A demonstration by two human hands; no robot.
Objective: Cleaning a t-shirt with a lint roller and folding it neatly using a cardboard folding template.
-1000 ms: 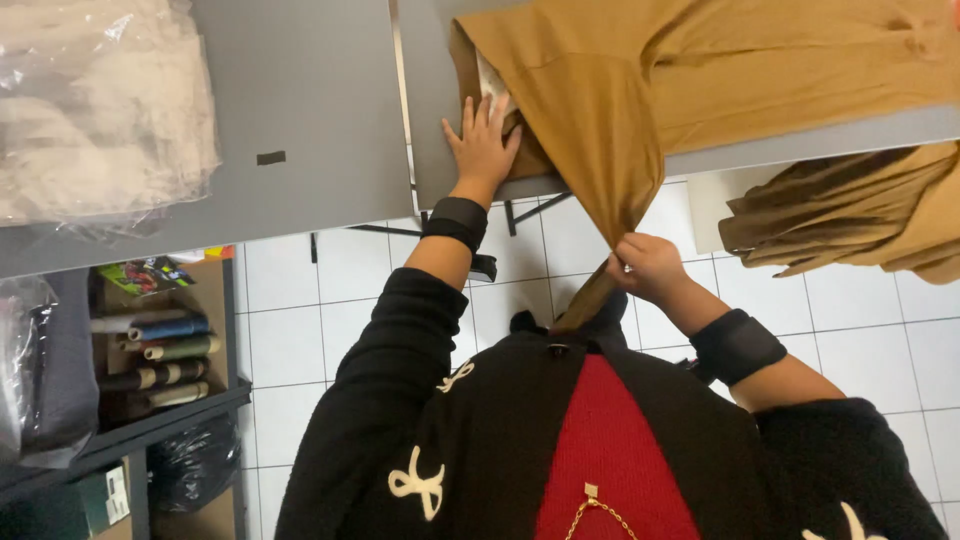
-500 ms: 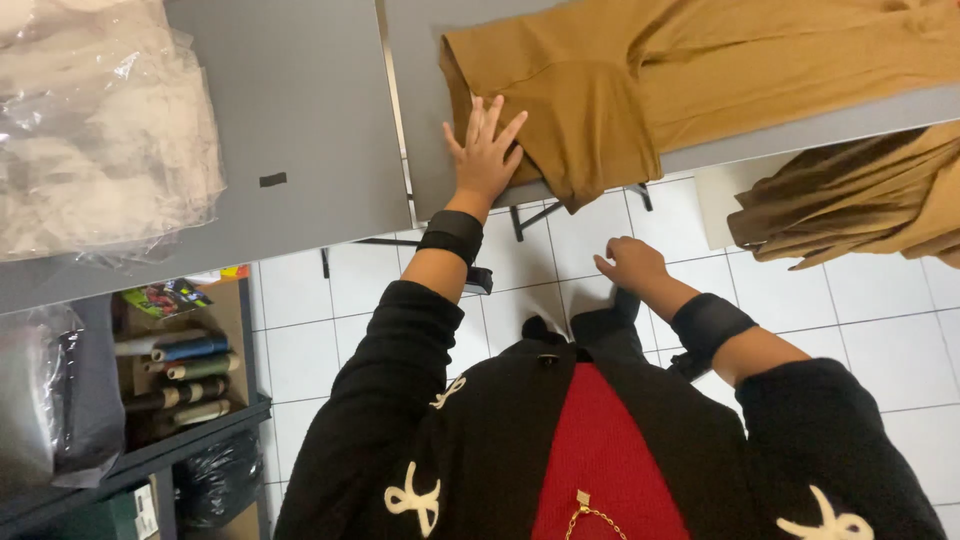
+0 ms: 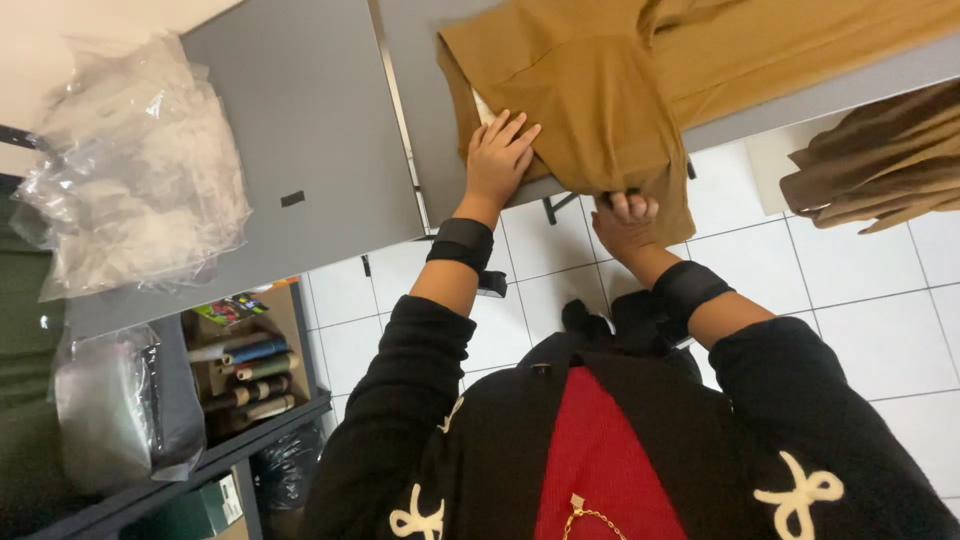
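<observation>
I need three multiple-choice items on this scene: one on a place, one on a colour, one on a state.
1. Where does the left hand rest?
A. flat on the cloth
B. on the floor
C. on the plastic bags

2. What colour is the cloth?
A. blue
B. tan
C. white

3. What does the right hand do?
A. hangs free
B. grips the cloth's hanging edge
C. lies open on the table

Answers: 1 A, the fingers lie spread on the cloth; 2 B, the cloth is tan brown all over; 3 B, its fingers curl around the edge below the table rim.
</observation>
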